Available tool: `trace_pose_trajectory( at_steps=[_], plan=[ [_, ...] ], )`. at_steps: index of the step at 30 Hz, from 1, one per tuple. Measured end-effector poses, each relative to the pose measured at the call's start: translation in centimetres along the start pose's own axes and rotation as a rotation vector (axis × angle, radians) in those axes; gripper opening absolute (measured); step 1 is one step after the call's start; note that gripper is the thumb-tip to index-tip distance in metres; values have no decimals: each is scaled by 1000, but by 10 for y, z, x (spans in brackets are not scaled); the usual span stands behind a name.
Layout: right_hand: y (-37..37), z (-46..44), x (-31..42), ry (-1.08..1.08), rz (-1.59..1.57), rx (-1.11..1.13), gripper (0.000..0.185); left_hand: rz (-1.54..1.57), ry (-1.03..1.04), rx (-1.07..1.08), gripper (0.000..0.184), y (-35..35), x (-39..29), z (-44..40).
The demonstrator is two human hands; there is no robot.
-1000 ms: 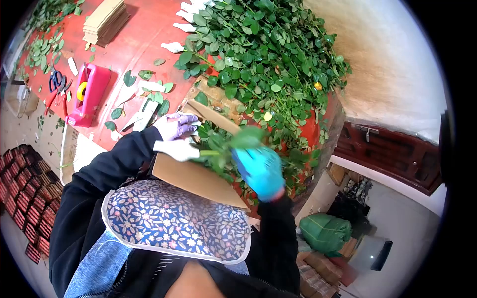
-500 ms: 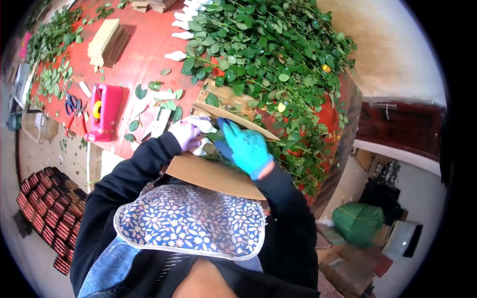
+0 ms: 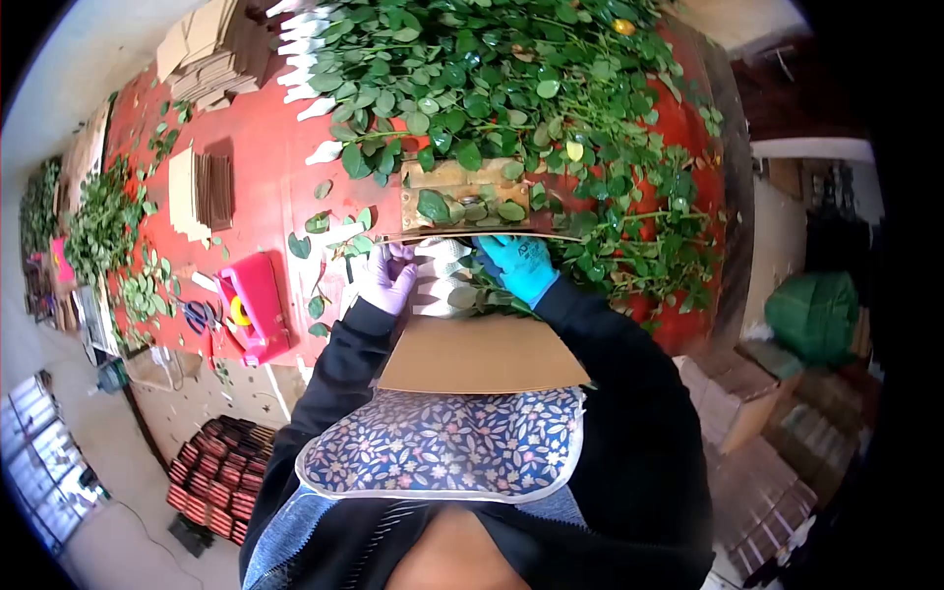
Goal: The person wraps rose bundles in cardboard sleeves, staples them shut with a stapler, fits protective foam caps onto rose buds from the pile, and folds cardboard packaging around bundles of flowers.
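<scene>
A sheet of brown cardboard (image 3: 482,354) stands folded open before me, its near panel leaning against my apron and its far panel seen edge-on. Several flower heads in white net sleeves (image 3: 447,270) lie between the panels, with green leaves beside them. At their left is my left hand (image 3: 390,278) in a purple glove, its fingers curled close to the far panel; what they grip is hidden. My right hand (image 3: 518,265), in a teal glove with dark blue fingers, reaches in at the right, fingers stretched along the far panel above the leaves.
Leafy stems (image 3: 472,88) with white-sleeved heads cover the red table's (image 3: 275,177) far side. A wooden block (image 3: 418,177) lies just beyond the cardboard. At left are a pink holder (image 3: 258,305), scissors (image 3: 200,315) and cardboard stacks (image 3: 202,192).
My view has turned. My left hand has drawn back from the topmost flower head to its left side. My right hand has slid against the far panel, which stands straighter.
</scene>
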State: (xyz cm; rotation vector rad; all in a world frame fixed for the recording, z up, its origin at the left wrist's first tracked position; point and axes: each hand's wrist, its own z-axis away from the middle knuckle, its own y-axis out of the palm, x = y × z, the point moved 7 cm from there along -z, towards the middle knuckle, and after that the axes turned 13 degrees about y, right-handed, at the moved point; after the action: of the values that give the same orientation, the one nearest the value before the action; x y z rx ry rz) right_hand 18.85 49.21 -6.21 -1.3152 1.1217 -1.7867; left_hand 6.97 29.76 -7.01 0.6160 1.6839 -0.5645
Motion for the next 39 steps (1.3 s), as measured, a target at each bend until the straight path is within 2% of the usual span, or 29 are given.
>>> trace_pose_trajectory(
  at_steps=[1, 2, 3, 4, 5, 6, 7, 8, 9, 11, 13, 15, 17, 18, 19, 21, 22, 25, 27, 28, 29, 31, 32, 33, 35, 37, 39],
  plan=[
    [3, 0, -2, 1, -143, 39, 48, 121, -64, -35, 24, 0, 4, 1],
    [-2, -1, 0, -22, -137, -31, 46, 121, -71, -22, 24, 4, -4, -1],
    [-11, -2, 5, -44, -131, -101, 44, 108, -181, 19, 23, 8, -11, -5],
    [-23, -1, 11, -120, -62, -246, 44, 86, -281, 57, 23, 12, -12, -5],
    [-36, 1, 18, -196, 9, -391, 44, -28, -199, 130, 19, 16, -15, -10],
    [-30, 2, 14, -174, -64, -298, 44, 14, -270, 103, 16, 21, -10, -6],
    [-30, 3, 13, -162, -68, -298, 44, 56, -338, 67, 12, 29, -6, -3],
    [-27, 2, 11, -136, -89, -253, 44, 98, -228, -26, 7, 29, -15, -5],
    [-23, 3, 10, -113, -112, -206, 44, -2, -155, -60, 5, 21, -13, -5],
    [-18, 3, 10, -95, -135, -215, 44, 214, -382, -155, 5, 10, -17, 12],
    [-24, 6, 14, -132, -84, -324, 44, 17, -306, -340, 2, -30, -23, 16],
    [-18, 7, 12, -121, -108, -301, 46, 66, -186, -385, 2, -69, -37, 4],
    [-9, 4, 8, -75, -42, -208, 45, -47, -154, -110, 3, -65, -19, 1],
    [-24, 3, 14, -143, -48, -305, 44, -214, -81, -6, 4, -45, -29, -12],
    [-22, 4, 14, -149, -53, -302, 44, -318, -36, -20, 11, -26, -40, -20],
    [-16, 2, 10, -102, -104, -203, 43, -483, -27, 129, 17, -12, -17, -19],
    [-22, 4, 14, -152, -10, -313, 41, -542, -71, 114, 18, -9, -2, -15],
    [-12, 2, 11, -87, -31, -194, 38, -668, -185, 178, 18, -4, 6, -5],
    [-6, 2, 9, -55, -33, -168, 39, -488, -14, 97, 16, -2, 5, -5],
    [-8, 4, 10, -84, -54, -212, 39, -391, -63, 43, 17, -7, 12, -4],
    [-12, 4, 11, -112, -73, -259, 39, -391, -61, 53, 17, -8, 5, -8],
    [-16, 6, 14, -124, -62, -309, 40, -442, 69, 45, 13, -12, -26, -15],
    [-14, 6, 14, -113, -33, -307, 41, -399, 63, 47, 11, -17, -27, -14],
    [-11, 4, 13, -102, -5, -308, 43, -225, -87, 41, 10, -21, -23, -10],
    [-12, 5, 14, -106, 1, -357, 44, -384, 12, -37, 11, -35, -29, -7],
    [-13, 5, 17, -101, -17, -351, 46, 163, -253, -361, 10, -83, -14, 3],
    [-12, 6, 17, -120, -39, -340, 47, 248, -236, -327, 9, -90, -23, 3]
  ],
)
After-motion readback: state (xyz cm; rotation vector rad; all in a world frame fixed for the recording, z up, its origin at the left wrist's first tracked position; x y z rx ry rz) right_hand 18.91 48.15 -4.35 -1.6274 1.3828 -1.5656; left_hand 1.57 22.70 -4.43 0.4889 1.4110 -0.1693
